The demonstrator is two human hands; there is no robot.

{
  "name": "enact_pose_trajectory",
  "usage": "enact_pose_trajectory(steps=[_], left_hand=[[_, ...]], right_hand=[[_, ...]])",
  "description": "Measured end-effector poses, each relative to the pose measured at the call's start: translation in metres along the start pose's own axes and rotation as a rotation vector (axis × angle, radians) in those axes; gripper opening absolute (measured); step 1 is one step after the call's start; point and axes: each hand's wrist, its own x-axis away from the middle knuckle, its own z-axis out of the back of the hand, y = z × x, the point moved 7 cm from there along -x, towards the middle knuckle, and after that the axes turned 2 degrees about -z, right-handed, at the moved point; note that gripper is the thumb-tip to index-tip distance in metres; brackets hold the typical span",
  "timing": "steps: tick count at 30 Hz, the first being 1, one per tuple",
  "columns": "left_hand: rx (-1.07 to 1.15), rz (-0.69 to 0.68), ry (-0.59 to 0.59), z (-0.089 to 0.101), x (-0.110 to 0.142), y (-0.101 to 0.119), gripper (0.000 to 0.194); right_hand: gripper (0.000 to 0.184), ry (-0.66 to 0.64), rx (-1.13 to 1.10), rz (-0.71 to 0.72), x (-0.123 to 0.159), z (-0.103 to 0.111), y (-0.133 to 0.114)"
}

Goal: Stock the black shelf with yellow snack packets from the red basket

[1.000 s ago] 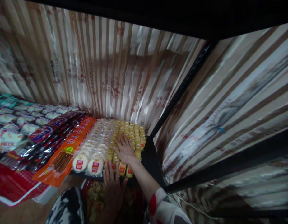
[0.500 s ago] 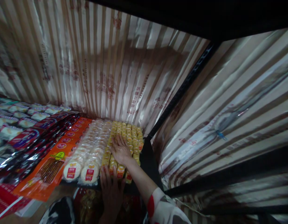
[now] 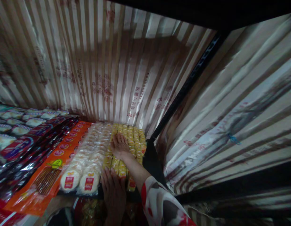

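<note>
Rows of small yellow-wrapped snack packets (image 3: 136, 141) stand close together on a dark shelf. My right hand (image 3: 120, 146) lies flat on top of the left rows, its fingers stretched out. At the front ends of the rows, my left hand (image 3: 113, 186) has its extended fingers against the lowest packets; its palm is in shadow below the shelf edge. Neither hand is closed around anything. Directly left of the yellow packets are two rows of round white crackers (image 3: 89, 180) in clear wrappers, with red labels facing front.
Left of the crackers lie orange snack bags (image 3: 53, 163) and dark shiny packs (image 3: 39, 147), with white-wrapped snacks (image 3: 33, 121) at far left. Striped printed sheeting (image 3: 107, 62) hangs behind. A black slanted post (image 3: 183, 94) rises at the shelf's right corner.
My right hand stays flat on the yellow packets and has shifted a little, with more sleeve showing. My left hand remains at their front. The camera view has moved slightly.
</note>
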Motion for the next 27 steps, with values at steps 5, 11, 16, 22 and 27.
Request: enact_pose_trajectory(steps=[5,11,16,22,27], left_hand=[[-0.122,-0.084,0.042,0.001,-0.003,0.003,0.063],[-0.117,-0.074,0.020,0.001,-0.003,0.004,0.076],[-0.070,-0.061,0.039,0.002,-0.002,0.003,0.080],[-0.049,-0.048,0.050,0.001,-0.003,0.003,0.078],[-0.027,-0.048,0.057,0.001,-0.004,0.005,0.074]], right_hand=[[0.062,-0.011,0.027,-0.010,-0.001,0.002,0.000],[0.067,0.033,-0.009,-0.076,-0.014,0.008,0.011],[0.066,0.031,0.008,-0.096,-0.017,0.001,0.013],[0.070,0.073,-0.004,-0.089,-0.031,0.014,0.014],[0.071,0.016,-0.011,-0.095,-0.048,0.012,0.017]])
